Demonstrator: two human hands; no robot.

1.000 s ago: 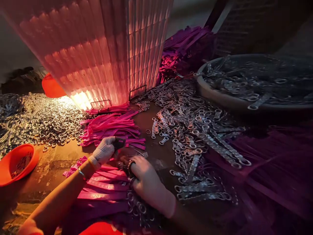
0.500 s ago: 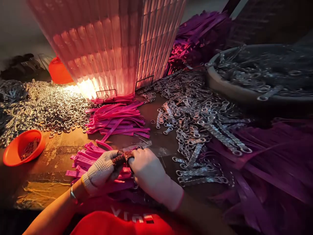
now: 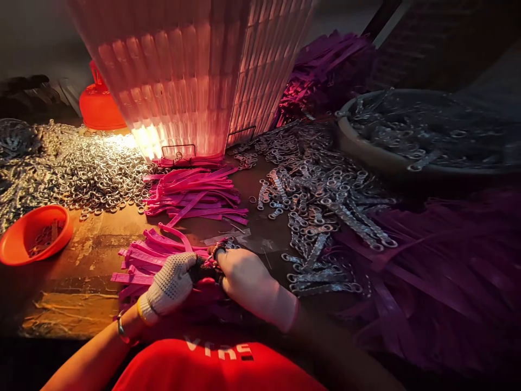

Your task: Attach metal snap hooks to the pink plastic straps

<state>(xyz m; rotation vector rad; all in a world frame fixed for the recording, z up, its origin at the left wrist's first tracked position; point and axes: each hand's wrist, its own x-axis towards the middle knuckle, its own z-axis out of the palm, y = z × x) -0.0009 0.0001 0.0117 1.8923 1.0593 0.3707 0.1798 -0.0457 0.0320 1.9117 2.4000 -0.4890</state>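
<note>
My left hand, in a dotted white knit glove with dark wrapping on the fingertips, is closed in a pinch. My right hand, in a plain pale glove with dark finger covers, is also closed, its fingertips meeting the left's. Bits of pink and shiny metal show between the fingers, but the piece held is too small and covered to name. Both hands are over the front edge of a pile of flat pink straps. A second bundle of pink straps lies just beyond them.
Metal chain strips with ring ends are heaped to the right, below a large basin of more. Metal rings pile up at left behind an orange bowl. A translucent ribbed panel stands ahead. Purple straps lie at right.
Both hands stay pinched together and have shifted slightly, with the left glove's back turned more upward. The whole view has moved a little.
</note>
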